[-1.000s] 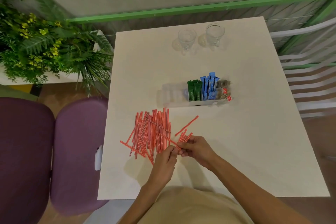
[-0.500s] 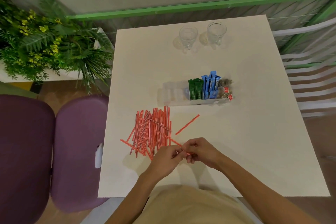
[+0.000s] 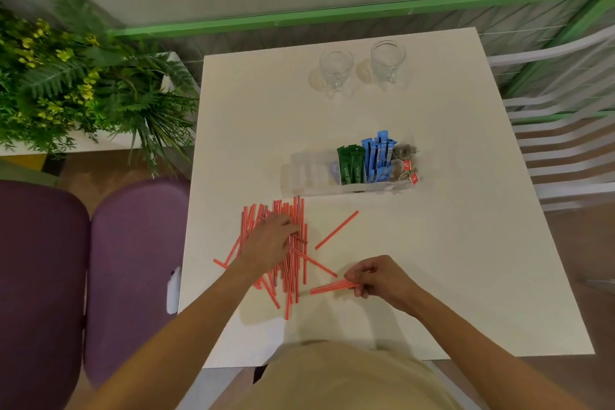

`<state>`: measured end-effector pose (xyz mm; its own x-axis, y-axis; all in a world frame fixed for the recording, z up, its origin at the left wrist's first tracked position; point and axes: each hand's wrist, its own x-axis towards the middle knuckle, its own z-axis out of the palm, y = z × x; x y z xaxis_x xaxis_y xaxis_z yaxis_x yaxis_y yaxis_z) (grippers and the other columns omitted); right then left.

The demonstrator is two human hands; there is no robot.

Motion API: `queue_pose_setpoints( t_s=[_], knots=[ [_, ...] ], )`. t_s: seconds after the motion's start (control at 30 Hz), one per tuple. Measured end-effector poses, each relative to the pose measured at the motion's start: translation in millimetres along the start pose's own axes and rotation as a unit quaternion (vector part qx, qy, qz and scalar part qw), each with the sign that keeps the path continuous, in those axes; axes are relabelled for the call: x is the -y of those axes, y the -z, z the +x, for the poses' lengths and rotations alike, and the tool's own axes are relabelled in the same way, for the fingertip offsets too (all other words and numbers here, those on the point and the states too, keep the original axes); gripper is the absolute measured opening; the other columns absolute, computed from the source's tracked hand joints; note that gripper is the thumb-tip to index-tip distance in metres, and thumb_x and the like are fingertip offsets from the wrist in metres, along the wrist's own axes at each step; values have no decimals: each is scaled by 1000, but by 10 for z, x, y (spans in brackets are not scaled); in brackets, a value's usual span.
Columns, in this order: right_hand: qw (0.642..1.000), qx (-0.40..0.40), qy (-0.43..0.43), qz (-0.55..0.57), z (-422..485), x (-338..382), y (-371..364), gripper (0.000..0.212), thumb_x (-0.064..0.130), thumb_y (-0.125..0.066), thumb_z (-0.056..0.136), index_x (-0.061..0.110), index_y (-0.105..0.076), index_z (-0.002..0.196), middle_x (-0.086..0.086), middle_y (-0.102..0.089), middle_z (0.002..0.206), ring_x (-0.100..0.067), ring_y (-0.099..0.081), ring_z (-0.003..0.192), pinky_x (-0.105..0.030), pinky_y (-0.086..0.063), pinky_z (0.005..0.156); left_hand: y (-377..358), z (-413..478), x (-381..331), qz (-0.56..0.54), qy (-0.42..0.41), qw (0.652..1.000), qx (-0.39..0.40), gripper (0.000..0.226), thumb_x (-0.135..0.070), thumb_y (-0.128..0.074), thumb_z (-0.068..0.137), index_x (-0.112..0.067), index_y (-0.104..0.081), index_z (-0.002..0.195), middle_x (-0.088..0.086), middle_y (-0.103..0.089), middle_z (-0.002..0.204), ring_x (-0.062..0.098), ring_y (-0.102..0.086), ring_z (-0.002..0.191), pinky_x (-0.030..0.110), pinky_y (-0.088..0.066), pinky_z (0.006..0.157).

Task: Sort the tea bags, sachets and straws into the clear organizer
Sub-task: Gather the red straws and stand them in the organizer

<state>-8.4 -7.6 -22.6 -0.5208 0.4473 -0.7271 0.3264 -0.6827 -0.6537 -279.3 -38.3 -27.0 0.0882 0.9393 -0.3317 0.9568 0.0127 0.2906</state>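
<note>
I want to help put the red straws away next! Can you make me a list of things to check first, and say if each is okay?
1. Right hand has a firm hold on the small bundle of straws: ok, fingers are closed around one end.
2. Left hand is ready to gather more: ok, it rests on the straw pile.
3. Clear organizer has a free compartment: ok, its left part looks empty.
4. Green sachets, blue sachets and tea bags are already sorted: ok.
5. All straws gathered: not ok, one stray straw lies apart.
6. Straws fit the compartment: cannot tell.
</note>
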Motion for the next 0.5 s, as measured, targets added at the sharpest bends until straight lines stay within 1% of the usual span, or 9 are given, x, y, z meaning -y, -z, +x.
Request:
queue_pose_setpoints(
  t_s=[0.07,0.13,0.27,0.37,0.43,0.5],
  knots=[
    [1000,-3,-4,-9,-25,-30,22,13,0,-64,89,-10,-72,88,-17,-65,66,-20,-60,57,-25,-48,54,-36,50,5,39,-27,999,14,33,-15,-61,90,-25,-64,121,-6,-60,119,15,-51,116,31,-44,100],
    [1000,-8,-4,-9,-44,-67,40,12,1,-64,89,-9,-72,88,-18,-66,68,-20,-60,58,-26,-49,54,-39,95,4,49,-36,998,22,28,-16,-59,92,-26,-66,117,-9,-62,115,12,-52,112,30,-43,99],
    [1000,-25,-13,-7,-84,-164,72,12,-2,-63,89,-8,-73,87,-15,-68,68,-20,-61,57,-25,-49,54,-34,168,45,7,-42,998,37,19,-14,-59,93,-23,-70,105,-9,-66,103,9,-55,99,31,-50,89],
    [999,-28,-18,-7,-105,-206,85,12,-3,-62,89,-8,-72,87,-13,-69,68,-19,-61,58,-25,-48,54,-31,183,78,-21,-43,998,27,17,-13,-58,93,-21,-71,101,-8,-67,101,6,-54,95,24,-48,86],
    [999,-30,-20,-4,-105,-224,93,12,-3,-62,89,-8,-72,86,-13,-68,68,-20,-60,57,-26,-48,53,-24,170,36,-40,-46,998,10,14,-15,-61,92,-20,-72,99,-7,-68,98,3,-51,89,17,-43,80],
    [999,-33,-20,-1,-100,-240,102,12,-3,-63,89,-7,-73,85,-15,-67,68,-20,-60,57,-26,-48,53,-39,142,-78,-63,-55,996,8,12,-17,-64,91,-19,-73,99,-6,-69,95,4,-54,85,16,-43,77]
  ],
)
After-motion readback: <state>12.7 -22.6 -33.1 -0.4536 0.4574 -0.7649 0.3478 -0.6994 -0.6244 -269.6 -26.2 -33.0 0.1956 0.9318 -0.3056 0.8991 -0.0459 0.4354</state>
